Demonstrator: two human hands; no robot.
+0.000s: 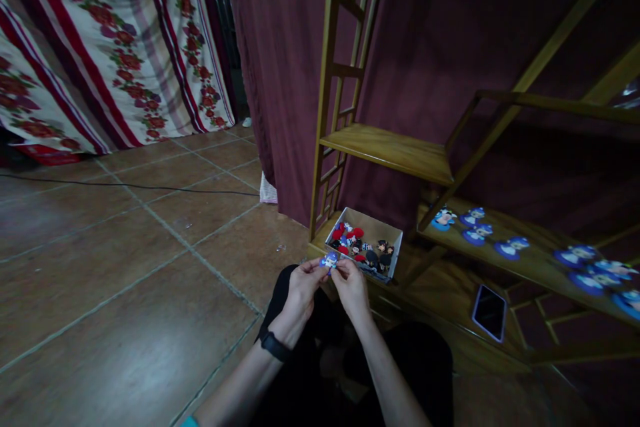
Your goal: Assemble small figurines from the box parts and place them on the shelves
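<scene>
A small purple-and-white figurine is pinched between the fingertips of both hands, in front of my knees. My left hand, with a dark band on its wrist, closes on the figurine's left side. From the right, my right hand grips it with thumb and fingers. Just beyond the hands a shallow cardboard box holds several small figures in red, black, white and purple. On the shelf to the right stand several purple and blue figurines, among them one purple figurine on a round base.
The wooden shelving rises in front and to the right, with posts and slanted bars. A phone lies on its low board. A black cable crosses the tiled floor. Behind hangs a maroon curtain, with a flowered cloth at left.
</scene>
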